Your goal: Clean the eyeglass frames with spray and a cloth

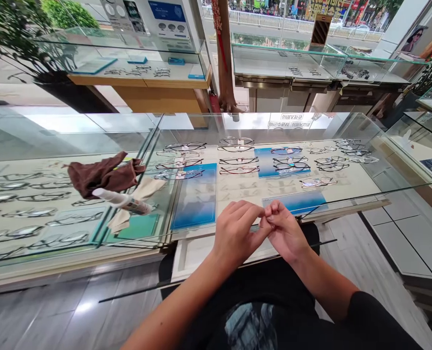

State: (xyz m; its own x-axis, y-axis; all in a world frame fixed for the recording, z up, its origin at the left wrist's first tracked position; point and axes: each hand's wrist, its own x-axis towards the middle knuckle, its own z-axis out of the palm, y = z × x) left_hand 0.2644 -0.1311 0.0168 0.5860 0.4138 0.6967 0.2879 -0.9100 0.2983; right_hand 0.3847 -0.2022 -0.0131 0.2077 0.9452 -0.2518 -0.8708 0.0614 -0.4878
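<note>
My left hand and my right hand meet at the fingertips above the front edge of the glass counter. Both have their fingers curled and pinched together. Whatever is between them, if anything, is hidden or too small to make out. Below them a white drawer is pulled out toward my lap. Under the glass near my hands are a blue card and a second blue card. Just beyond lie a red-framed pair of glasses and another pair of glasses.
On the counter to the left lie a crumpled brown cloth, a white spray bottle and a beige cloth. Rows of eyeglasses fill the left case. Farther back stand a wooden post and another glass showcase.
</note>
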